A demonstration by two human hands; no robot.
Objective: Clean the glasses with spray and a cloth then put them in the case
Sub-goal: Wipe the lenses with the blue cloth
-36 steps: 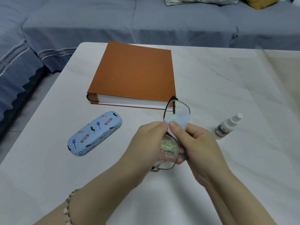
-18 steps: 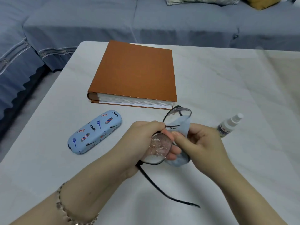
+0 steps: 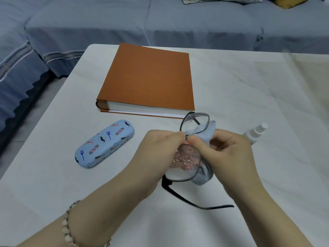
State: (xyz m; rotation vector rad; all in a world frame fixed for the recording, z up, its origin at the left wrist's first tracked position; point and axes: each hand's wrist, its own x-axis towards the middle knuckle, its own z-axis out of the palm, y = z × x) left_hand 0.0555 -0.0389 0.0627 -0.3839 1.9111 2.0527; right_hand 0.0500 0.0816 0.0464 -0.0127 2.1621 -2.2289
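Glasses (image 3: 188,157) sit above the white table (image 3: 249,104), gripped at the bridge by the left hand (image 3: 160,152). The near lens is dotted with droplets, and one temple arm sticks out toward the person. The right hand (image 3: 229,154) pinches a pale blue cloth (image 3: 204,134) around the frame. A closed patterned case (image 3: 105,144) lies to the left, near an orange book (image 3: 147,79); the spray bottle (image 3: 256,131) is just behind the right hand.

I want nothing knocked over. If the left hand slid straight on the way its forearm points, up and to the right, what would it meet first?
Likely the right hand with the cloth, already against the left hand at the glasses; the spray bottle lies beyond.
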